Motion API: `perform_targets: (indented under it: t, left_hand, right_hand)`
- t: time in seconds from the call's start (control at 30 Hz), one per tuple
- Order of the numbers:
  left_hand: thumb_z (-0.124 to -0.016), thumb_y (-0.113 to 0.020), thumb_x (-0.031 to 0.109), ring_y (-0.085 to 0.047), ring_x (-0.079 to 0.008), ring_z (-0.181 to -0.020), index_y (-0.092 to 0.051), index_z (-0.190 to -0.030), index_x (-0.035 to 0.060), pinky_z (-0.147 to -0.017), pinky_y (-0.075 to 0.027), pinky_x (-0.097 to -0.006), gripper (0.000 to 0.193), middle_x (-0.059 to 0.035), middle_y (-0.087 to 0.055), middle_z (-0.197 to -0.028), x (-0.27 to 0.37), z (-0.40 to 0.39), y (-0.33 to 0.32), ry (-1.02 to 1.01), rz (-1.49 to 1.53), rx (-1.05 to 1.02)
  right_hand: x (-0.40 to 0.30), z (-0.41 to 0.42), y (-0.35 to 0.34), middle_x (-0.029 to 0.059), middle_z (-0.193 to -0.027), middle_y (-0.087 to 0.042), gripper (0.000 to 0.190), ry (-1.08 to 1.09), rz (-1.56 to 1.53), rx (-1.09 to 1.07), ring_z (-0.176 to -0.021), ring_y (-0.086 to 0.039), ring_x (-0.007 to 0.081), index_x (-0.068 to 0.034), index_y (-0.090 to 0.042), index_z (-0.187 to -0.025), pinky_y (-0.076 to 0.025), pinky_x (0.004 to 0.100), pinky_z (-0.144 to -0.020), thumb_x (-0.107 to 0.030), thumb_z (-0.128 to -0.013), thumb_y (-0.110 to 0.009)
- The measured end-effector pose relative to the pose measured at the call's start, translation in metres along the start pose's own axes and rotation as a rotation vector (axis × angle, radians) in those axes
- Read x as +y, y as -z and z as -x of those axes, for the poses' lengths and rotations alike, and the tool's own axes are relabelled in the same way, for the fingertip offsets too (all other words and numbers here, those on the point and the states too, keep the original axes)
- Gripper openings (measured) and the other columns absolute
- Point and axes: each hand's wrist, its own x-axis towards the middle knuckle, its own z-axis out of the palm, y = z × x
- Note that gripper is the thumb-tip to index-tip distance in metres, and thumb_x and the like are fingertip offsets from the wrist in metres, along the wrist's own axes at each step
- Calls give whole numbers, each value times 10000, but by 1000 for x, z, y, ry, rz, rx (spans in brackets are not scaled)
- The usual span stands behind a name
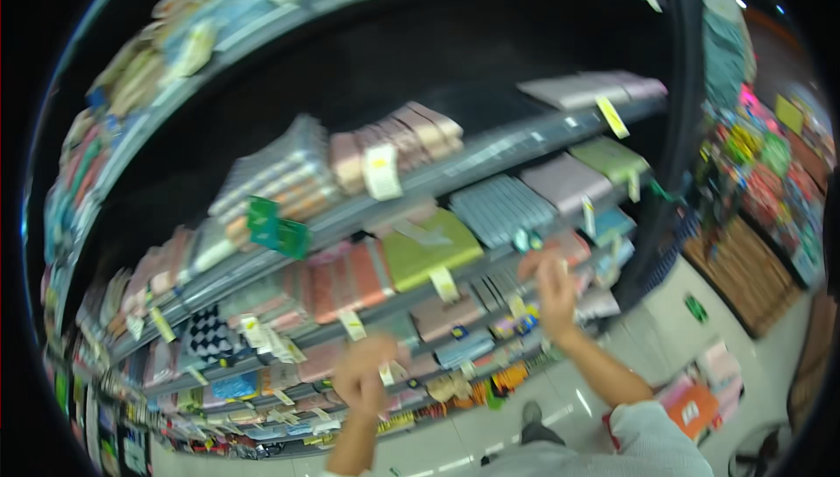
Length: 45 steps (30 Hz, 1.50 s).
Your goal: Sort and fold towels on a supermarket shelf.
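My left hand (367, 372) is raised in front of the lower shelves, blurred, with its fingers bent; no held item can be made out. My right hand (556, 293) reaches up at the right, its fingertips overlapping a salmon-coloured folded cloth (571, 245) on a shelf. Whether they grip it is unclear. Above and between the hands lie a lime-green folded towel (430, 247), a coral striped towel (348, 280) and a grey-blue ribbed towel (502, 208). A dusty-pink folded textile (446, 315) sits lower, between both hands.
Checked folded towels (279, 168) and pink-and-cream towels (394, 139) stand on the shelf above. A dark upright post (682, 83) bounds the rack at right. An orange package (689, 408) and a wooden crate (745, 273) are near the tiled floor (630, 359).
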Motion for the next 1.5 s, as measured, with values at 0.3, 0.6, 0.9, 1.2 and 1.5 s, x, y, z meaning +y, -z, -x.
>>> perform_targets:
  t: [0.3, 0.6, 0.9, 1.2, 1.5]
  left_hand:
    - [-928, -463, 74, -603, -175, -902, -596, -1070, -31, -815, -470, -288, 221, -119, -633, -955, 43, 361, -42, 1655, 28, 18]
    - [-962, -473, 155, -582, -166, -907, -558, -1122, -40, -860, -459, -297, 267, -115, -616, -1005, -3, 259, -171, 1155, 124, -571]
    - [-955, -490, 188, -600, -192, -957, -546, -1153, -33, -880, -466, -309, 302, -129, -621, -1043, 58, 223, -345, 1402, 373, -467]
    - [-955, -491, 172, -596, -163, -962, -547, -1167, 4, -872, -451, -276, 276, -107, -633, -1049, 65, 234, -392, 1362, 427, -750]
    - [-964, -458, 211, -562, -180, -1048, -517, -1231, 38, -928, -434, -317, 324, -100, -593, -1130, 67, 252, -387, 1750, 752, -528]
  right_hand:
    - [-10, 280, 160, 175, -1053, -627, 376, -961, 587, -636, -929, -613, 321, -38, -559, -1176, -485, 403, -815, -234, -856, -550]
    - [-1, 323, 310, 183, -1061, -591, 414, -913, 966, 339, -961, -589, 326, -35, -521, -1190, -473, 398, -831, -229, -831, -595]
    - [-21, 442, 479, 243, -1175, -518, 723, -1275, 1328, 1115, -1107, -502, 384, 1, -423, -1271, -407, 445, -930, -358, -715, -715]
    - [-44, 444, 465, 246, -1328, -431, 806, -1217, 1054, 1134, -1199, -461, 371, 16, -286, -1368, -387, 399, -979, -290, -761, -720]
    - [-68, 234, 405, 163, -1145, -502, 777, -763, 405, 741, -927, -556, 220, -62, -140, -1448, -475, 319, -815, -59, -840, -624]
